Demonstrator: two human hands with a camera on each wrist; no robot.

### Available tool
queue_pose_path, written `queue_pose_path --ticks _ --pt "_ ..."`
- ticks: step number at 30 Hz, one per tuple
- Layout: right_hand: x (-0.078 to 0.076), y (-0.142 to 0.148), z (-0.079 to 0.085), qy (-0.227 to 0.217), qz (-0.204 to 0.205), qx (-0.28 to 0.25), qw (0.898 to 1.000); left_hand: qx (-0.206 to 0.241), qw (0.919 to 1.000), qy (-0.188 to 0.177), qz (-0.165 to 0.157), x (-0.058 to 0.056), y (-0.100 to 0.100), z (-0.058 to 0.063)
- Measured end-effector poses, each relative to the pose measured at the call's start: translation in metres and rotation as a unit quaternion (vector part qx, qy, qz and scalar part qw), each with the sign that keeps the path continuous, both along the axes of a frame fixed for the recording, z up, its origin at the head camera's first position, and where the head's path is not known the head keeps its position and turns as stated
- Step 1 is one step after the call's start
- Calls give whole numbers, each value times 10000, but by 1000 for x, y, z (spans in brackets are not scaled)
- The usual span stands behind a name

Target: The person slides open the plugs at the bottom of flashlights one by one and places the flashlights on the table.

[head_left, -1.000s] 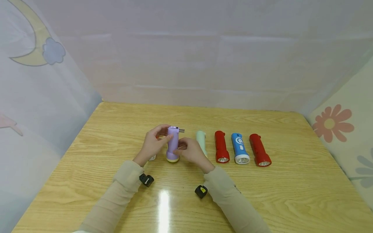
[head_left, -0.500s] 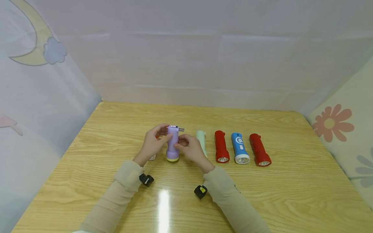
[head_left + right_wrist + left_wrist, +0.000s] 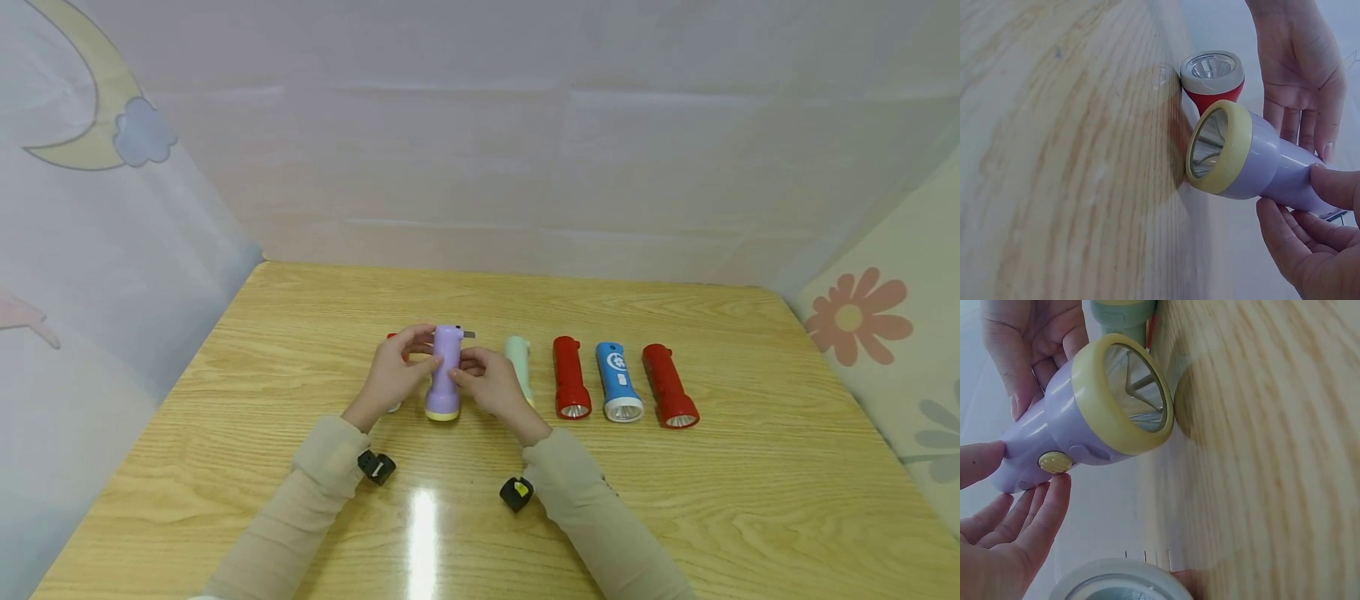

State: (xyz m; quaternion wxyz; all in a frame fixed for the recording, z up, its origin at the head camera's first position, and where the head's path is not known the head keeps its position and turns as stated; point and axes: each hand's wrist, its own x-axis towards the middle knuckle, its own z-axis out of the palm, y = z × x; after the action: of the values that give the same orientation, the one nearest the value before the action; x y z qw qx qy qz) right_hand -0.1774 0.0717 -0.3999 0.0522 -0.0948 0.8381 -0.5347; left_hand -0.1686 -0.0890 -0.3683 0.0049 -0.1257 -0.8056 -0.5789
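Observation:
In the head view, a purple flashlight (image 3: 446,375) with a yellow rim is held between both hands. Metal plug prongs (image 3: 468,334) stick out to the right near its far end. My left hand (image 3: 395,367) pinches its left side, thumb across the top. From the right, my right hand (image 3: 489,382) grips the body with thumb and fingers. A yellow switch (image 3: 1055,462) shows on its side in the left wrist view. Its lens end (image 3: 1217,150) is at the tabletop in the right wrist view; whether it touches I cannot tell.
Behind my left hand lies a red-and-white flashlight (image 3: 1213,75), mostly hidden in the head view. To the right are a mint green flashlight (image 3: 517,360), a red one (image 3: 570,375), a blue one (image 3: 617,375) and another red one (image 3: 667,383) on the wooden table (image 3: 750,500).
The purple flashlight has turned and tilted slightly, its lens end shifting a little left and nearer. The prongs look narrower than before. My left fingers have shifted slightly; both hands keep hold.

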Motion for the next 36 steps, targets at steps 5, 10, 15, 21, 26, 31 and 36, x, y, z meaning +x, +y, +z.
queue_pose_path --ticks 5,10,15,21,26,31,36 --pt "0 0 0 121 2 55 9999 82 10000 -30 -16 0 0 -1" --pt "0 0 0 156 -56 69 9998 99 9998 -134 -60 -8 -3 -15" --pt "0 0 1 157 -68 71 9998 56 9997 -230 -87 -16 -5 -30" --pt "1 -1 1 203 0 90 9998 15 9995 -284 -112 -16 -5 -29" --pt "1 2 1 98 200 26 9997 -5 9992 -372 -126 -16 -4 -29" --pt "0 3 0 73 481 3 9988 -108 9993 -353 -46 -17 -3 -29" --pt "2 4 1 60 797 244 9965 -140 9992 -385 40 -18 -3 -30"
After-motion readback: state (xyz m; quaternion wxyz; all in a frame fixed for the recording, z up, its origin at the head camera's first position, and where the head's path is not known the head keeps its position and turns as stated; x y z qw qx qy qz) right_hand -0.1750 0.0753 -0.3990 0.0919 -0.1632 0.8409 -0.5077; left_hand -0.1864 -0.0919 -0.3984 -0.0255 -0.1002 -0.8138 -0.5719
